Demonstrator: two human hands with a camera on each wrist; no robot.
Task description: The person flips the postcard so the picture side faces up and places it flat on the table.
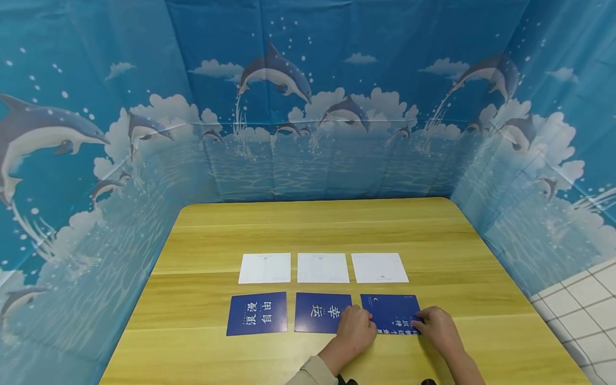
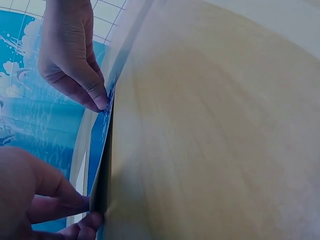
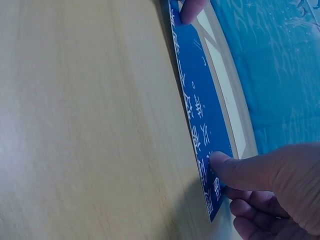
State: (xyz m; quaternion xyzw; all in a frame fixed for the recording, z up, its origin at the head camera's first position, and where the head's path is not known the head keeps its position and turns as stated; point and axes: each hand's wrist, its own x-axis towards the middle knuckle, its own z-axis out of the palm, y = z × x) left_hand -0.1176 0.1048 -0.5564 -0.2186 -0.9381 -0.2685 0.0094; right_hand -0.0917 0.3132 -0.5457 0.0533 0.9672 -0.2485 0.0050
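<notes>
My left hand (image 1: 356, 329) and right hand (image 1: 438, 330) pinch opposite side edges of the blue card (image 1: 389, 313), at four o'clock on the table (image 1: 313, 224). Probably I align it with the middle card (image 1: 320, 313) at nine o'clock; next needs gentle release.

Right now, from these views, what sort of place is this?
Perhaps an indoor corner screened off for tabletop work: a dolphin-print sheet surrounds the table on three sides, white tiles show at right, and cards lie in two rows.
</notes>
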